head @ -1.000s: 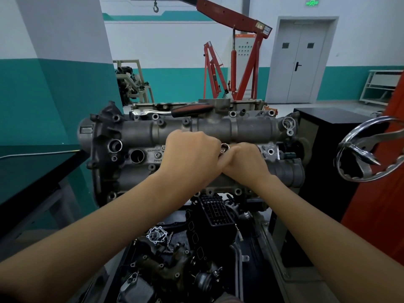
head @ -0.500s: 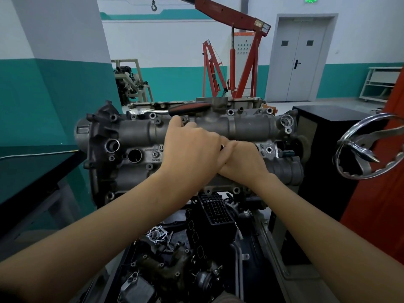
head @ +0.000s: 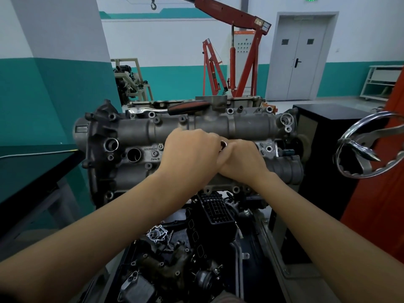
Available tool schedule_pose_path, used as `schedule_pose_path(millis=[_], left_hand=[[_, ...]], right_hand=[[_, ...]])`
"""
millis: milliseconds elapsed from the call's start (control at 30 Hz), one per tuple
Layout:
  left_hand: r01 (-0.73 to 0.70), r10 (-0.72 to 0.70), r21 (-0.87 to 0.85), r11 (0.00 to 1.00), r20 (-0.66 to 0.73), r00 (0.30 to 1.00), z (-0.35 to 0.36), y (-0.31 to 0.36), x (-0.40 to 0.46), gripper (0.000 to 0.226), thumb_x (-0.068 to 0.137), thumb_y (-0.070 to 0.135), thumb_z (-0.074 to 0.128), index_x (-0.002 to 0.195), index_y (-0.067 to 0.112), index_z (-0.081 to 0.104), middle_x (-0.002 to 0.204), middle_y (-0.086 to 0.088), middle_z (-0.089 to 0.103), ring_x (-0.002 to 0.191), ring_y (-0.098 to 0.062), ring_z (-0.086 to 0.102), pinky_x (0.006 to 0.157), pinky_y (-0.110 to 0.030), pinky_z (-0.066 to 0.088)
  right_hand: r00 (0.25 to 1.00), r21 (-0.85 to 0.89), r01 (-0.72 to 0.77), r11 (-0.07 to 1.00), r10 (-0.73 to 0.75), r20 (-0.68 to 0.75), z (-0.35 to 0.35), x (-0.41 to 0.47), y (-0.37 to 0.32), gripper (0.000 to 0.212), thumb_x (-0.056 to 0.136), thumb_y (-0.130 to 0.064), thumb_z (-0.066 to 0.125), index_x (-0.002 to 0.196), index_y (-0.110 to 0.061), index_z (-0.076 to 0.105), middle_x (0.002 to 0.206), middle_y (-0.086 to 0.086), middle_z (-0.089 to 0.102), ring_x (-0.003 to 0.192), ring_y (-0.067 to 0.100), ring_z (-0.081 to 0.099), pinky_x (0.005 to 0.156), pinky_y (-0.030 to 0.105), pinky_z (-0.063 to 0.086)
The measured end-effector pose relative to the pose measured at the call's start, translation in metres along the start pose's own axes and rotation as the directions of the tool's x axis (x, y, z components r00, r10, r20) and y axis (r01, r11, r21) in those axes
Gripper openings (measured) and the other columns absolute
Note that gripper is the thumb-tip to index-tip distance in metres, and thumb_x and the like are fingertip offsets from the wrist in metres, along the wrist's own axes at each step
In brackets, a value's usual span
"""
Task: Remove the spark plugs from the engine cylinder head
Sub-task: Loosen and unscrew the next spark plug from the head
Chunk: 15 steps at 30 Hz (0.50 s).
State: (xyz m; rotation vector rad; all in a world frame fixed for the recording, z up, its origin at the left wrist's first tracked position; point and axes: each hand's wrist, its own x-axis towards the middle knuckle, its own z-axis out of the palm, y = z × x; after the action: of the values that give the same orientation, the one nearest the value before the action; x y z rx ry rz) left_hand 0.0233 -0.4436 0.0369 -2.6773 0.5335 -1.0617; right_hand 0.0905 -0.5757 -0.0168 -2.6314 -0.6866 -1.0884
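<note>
Head view, looking down over my forearms: the engine cylinder head (head: 218,130) sits on its stand straight ahead, long side running left to right. Both my hands meet at the middle of it. My left hand (head: 192,153) is curled over a shiny metal tool (head: 223,144) whose round top just shows between my knuckles; my right hand (head: 240,161) is closed beside it, touching the left. I judge the tool to be a spark plug socket sunk in a plug well, but the shaft is hidden under my fingers. My left grip is wrapped on that tool; whether my right grip holds it too or only braces, I cannot tell.

To the left, one plug well (head: 134,155) stands open and dark; I cannot see a plug inside, so that one may already be out. No removed plug lies in sight. The wells under and right of my hands are covered. The ratchet wrench (head: 168,108) rests on the far edge of the head, untouched. I judge the job is midway at best: this plug is being worked by hand, with others probably left.
</note>
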Motion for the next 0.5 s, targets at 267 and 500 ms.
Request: schedule_pose_path(millis=[267, 500], left_hand=[[-0.075, 0.073, -0.105, 0.992, -0.031, 0.997, -0.001, 0.001, -0.009, 0.019, 0.097, 0.038, 0.034, 0.093, 0.021, 0.025, 0.081, 0.004, 0.031, 0.071, -0.015, 0.033, 0.059, -0.027, 0.023], [0.062, -0.062, 0.049, 0.997, -0.008, 0.998, -0.004, -0.007, 0.002, 0.053, 0.093, 0.06, 0.025, 0.064, 0.017, 0.036, 0.052, 0.003, 0.03, 0.042, -0.012, 0.025, 0.044, -0.022, 0.015]], right_hand=[[0.996, -0.039, 0.002, 0.999, 0.001, 0.086, -0.001, 0.003, 0.001, 0.024, 0.076, -0.036, 0.03, 0.062, -0.017, 0.036, 0.059, 0.006, 0.055, 0.055, 0.025, 0.045, 0.047, 0.029, 0.013], [0.999, 0.017, 0.008, 1.0, -0.009, 0.046, 0.0, 0.0, 0.003, 0.039, 0.081, -0.04, 0.053, 0.052, -0.025, 0.032, 0.047, -0.008, 0.04, 0.045, 0.017, 0.047, 0.046, 0.024, 0.022]])
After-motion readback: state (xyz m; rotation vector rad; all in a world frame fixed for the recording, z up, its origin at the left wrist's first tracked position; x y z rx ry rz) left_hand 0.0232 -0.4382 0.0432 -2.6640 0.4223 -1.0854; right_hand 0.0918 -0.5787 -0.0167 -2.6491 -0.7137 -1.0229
